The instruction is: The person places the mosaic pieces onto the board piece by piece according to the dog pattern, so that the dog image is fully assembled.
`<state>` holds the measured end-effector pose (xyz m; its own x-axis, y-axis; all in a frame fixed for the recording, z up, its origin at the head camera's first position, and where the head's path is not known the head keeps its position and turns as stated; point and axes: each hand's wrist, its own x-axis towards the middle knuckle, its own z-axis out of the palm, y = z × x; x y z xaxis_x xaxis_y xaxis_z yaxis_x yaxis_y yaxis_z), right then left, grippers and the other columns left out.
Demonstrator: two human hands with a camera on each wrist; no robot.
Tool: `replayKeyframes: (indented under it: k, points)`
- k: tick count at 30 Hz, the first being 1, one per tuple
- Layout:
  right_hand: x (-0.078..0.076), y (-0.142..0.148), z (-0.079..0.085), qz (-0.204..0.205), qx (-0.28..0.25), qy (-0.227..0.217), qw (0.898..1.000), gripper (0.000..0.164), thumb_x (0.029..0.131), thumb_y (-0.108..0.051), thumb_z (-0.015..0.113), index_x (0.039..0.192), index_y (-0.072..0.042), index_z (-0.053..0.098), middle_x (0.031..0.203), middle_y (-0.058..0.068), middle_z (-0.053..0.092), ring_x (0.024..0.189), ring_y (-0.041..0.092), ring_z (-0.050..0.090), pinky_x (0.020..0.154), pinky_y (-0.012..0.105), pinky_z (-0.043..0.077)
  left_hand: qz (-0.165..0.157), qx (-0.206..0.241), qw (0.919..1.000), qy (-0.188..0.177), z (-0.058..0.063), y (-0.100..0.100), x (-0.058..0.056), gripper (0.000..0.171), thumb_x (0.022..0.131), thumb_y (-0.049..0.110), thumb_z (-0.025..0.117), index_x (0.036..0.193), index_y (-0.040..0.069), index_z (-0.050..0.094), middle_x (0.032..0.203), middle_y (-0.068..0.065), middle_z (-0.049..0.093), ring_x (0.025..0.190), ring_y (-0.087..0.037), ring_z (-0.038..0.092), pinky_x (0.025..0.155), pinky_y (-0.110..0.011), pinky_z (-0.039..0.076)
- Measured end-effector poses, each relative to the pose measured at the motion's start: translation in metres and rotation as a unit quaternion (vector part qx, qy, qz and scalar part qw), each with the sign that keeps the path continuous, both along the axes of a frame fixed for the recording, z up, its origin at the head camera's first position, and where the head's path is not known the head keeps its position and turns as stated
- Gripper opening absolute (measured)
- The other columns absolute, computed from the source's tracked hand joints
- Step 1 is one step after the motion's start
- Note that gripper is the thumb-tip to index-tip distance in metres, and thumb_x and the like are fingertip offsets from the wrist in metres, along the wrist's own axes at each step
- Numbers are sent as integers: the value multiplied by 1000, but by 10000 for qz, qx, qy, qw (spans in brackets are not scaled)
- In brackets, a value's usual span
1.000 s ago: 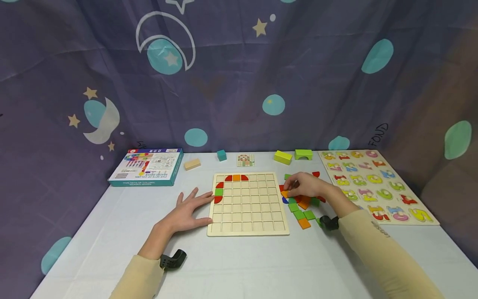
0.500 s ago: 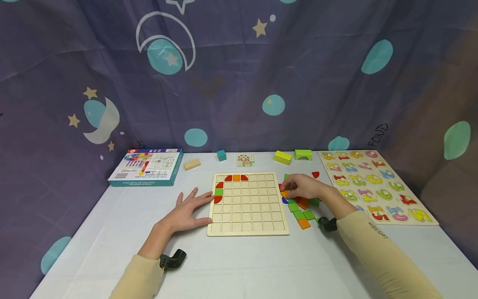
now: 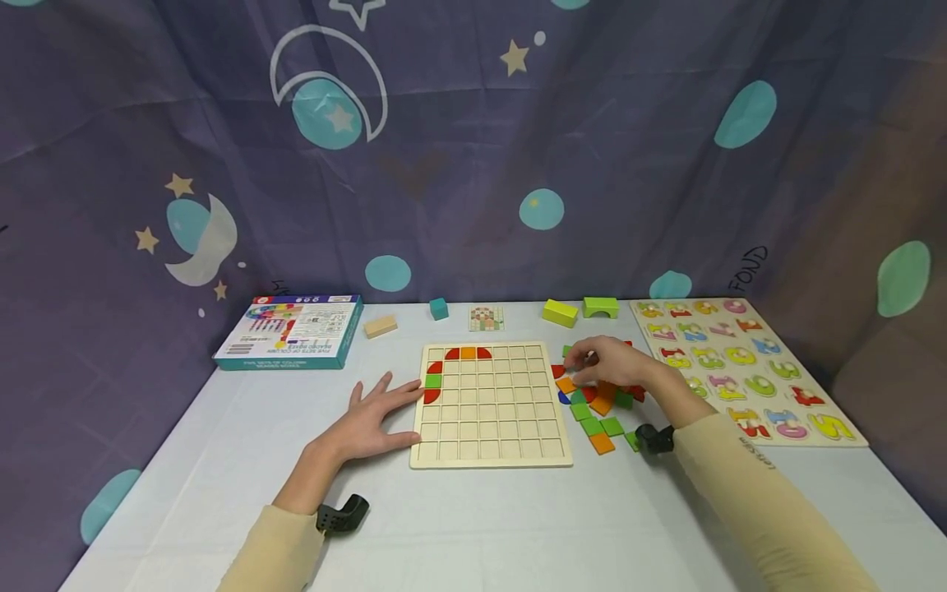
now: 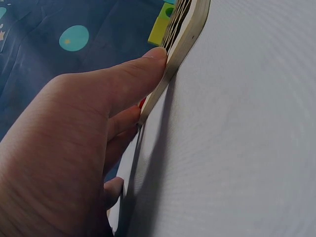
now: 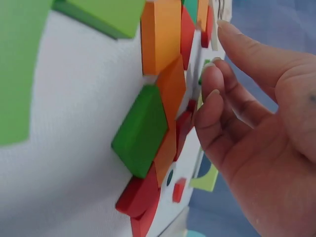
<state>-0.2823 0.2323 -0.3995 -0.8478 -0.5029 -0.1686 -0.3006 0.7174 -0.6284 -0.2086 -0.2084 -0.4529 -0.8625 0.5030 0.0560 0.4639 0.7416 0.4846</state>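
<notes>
A pale wooden grid board [image 3: 488, 423] lies on the white table, with several red, orange and green tiles set in its upper left cells. My left hand [image 3: 373, 423] rests at its left edge, fingers spread. In the left wrist view the thumb touches the board's rim [image 4: 187, 47]. Over the loose tile pile right of the board hovers my right hand [image 3: 612, 363], fingers loosely bent. Nothing shows between thumb and fingertips in the right wrist view. Near them lie an orange tile [image 3: 565, 385], a green tile [image 5: 143, 133] and red pieces, some hidden by the hand.
A number puzzle board [image 3: 747, 370] lies at the right and a boxed set [image 3: 292, 333] at the back left. Along the back stand a teal cube [image 3: 439, 308], a patterned card [image 3: 486, 318], a yellow block [image 3: 560, 312] and a green arch [image 3: 600, 307].
My right hand moves slightly left over the pile, then back right, uncovering more of the orange tile beside the board. The left hand and the tiles on the board stay put.
</notes>
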Motion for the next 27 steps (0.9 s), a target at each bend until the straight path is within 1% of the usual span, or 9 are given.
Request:
replayKeyframes:
  k: [7,10,14,18,22,27]
  points:
    - [-6,7,0,-243,38,91,9997,23,91,-10,75,113,-3,71,103,6,66,88,24,56,83,35,51,-21,10,10000,-7,-1,-1,1,77,87,58,70,151,22,51,160,6,36,152,-37,11,113,-70,-4]
    - [-6,8,0,-309,52,91,9995,23,92,-10,75,113,-2,71,101,6,65,86,23,55,79,34,51,-13,-5,10000,4,-1,-1,0,77,87,59,70,151,22,51,160,6,37,152,-37,12,113,-70,-4]
    - [-7,8,3,-559,47,112,9984,24,93,-10,74,114,-2,70,101,8,64,85,25,55,74,31,51,-11,-10,10000,-6,0,0,0,77,87,59,70,151,21,51,160,5,37,152,-37,11,113,-70,-5]
    - [-9,10,4,-850,-39,22,9964,24,94,-10,73,115,-2,69,104,11,63,87,27,55,72,31,52,-5,8,10000,-14,1,0,0,76,87,58,71,151,21,51,160,5,37,152,-37,11,113,-70,-5]
    - [-13,13,2,-1101,-43,-105,9939,23,94,-9,72,116,-3,68,105,11,62,88,28,55,69,33,53,-7,20,10000,-21,1,0,0,76,87,57,71,151,21,51,160,5,37,152,-37,11,113,-70,-5]
    - [-17,15,-4,-1249,62,-159,9920,22,95,-9,71,116,-3,67,104,11,61,91,28,54,70,32,53,-17,12,10000,-12,1,0,0,76,87,57,71,151,21,51,160,5,37,152,-37,12,113,-70,-5]
